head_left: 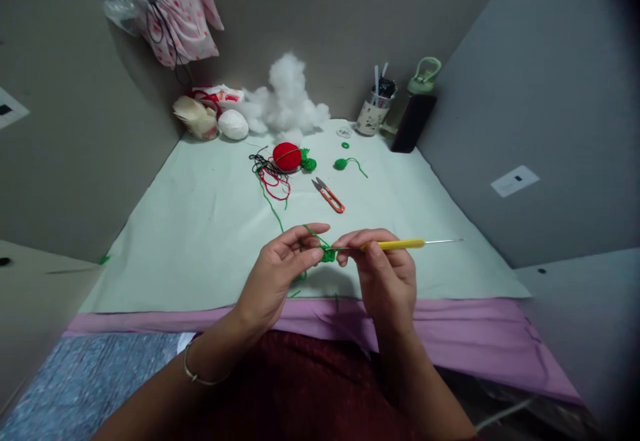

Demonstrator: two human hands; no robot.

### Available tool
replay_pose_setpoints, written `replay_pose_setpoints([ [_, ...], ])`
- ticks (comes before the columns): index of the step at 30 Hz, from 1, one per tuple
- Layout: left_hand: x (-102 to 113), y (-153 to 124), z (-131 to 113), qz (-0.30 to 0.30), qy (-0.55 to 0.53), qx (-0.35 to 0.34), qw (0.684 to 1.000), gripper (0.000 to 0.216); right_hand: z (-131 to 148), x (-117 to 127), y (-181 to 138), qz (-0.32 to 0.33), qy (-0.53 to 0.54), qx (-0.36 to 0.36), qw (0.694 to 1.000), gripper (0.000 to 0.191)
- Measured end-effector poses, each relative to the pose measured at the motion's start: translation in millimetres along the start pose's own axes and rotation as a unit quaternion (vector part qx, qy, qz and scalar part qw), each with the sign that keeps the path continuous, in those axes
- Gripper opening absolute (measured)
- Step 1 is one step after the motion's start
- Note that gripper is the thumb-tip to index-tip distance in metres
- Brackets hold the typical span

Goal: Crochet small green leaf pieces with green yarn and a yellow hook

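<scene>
Between finger and thumb of my left hand (283,264) is a small green crochet piece (328,254). Green yarn (274,209) runs from the table up over my left index finger. My right hand (385,268) grips a crochet hook (400,244) with a yellow handle, its thin metal shaft pointing left into the green piece; a second metal end sticks out to the right. Whether the hook tip is inside a stitch is too small to tell. Beyond my hands lie orange-handled thread snips (330,196), blades toward the upper left.
Farther back are a red ball (287,156) with green pieces, tangled black and red yarn (273,181), and a small green crocheted bud (341,164). White stuffing (290,98), a cup (373,114) and a dark phone (414,123) stand along the back. Grey panels (500,114) enclose the table.
</scene>
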State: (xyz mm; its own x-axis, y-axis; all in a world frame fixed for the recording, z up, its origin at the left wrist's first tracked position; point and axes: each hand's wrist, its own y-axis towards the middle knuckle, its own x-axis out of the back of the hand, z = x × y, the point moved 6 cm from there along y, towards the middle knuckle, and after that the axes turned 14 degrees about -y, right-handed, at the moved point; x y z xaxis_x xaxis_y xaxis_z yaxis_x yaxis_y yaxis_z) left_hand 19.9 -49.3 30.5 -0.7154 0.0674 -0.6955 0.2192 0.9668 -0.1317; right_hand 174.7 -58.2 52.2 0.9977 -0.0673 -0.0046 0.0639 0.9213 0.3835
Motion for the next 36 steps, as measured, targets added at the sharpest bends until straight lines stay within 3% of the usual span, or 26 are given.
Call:
replay_pose_setpoints([
  [9,3,-2,0,0.014,0.050,-0.039,0.998,0.026,19,0,-14,0.004,-0.176,0.130,0.976,0.024],
  [17,1,-2,-7,0.002,0.115,-0.078,0.990,0.029,30,-4,-17,0.028,-0.260,0.206,0.943,0.026],
  [23,1,-3,-4,-0.001,0.075,-0.096,0.992,0.037,32,-15,-25,0.008,-0.377,0.297,0.878,0.033],
  [25,-1,-3,-1,0.014,0.023,-0.068,0.997,0.045,29,-17,-30,-0.014,-0.423,0.322,0.847,0.041],
  [27,-2,-2,6,0.027,-0.046,0.004,0.999,0.052,26,-17,-33,-0.025,-0.441,0.331,0.834,0.047],
  [29,-3,-1,14,0.031,-0.112,0.087,0.989,0.053,23,-12,-29,-0.020,-0.403,0.296,0.866,0.044],
  [31,-2,0,15,0.027,-0.149,0.122,0.981,0.047,20,-5,-21,-0.027,-0.308,0.217,0.926,0.033],
  [33,1,2,10,0.014,-0.144,0.098,0.985,0.042,15,1,-12,-0.042,-0.183,0.133,0.973,0.025],
  [36,0,2,5,0.012,-0.086,0.056,0.995,0.044,10,-5,-4,-0.022,-0.071,0.072,0.995,0.020],
])
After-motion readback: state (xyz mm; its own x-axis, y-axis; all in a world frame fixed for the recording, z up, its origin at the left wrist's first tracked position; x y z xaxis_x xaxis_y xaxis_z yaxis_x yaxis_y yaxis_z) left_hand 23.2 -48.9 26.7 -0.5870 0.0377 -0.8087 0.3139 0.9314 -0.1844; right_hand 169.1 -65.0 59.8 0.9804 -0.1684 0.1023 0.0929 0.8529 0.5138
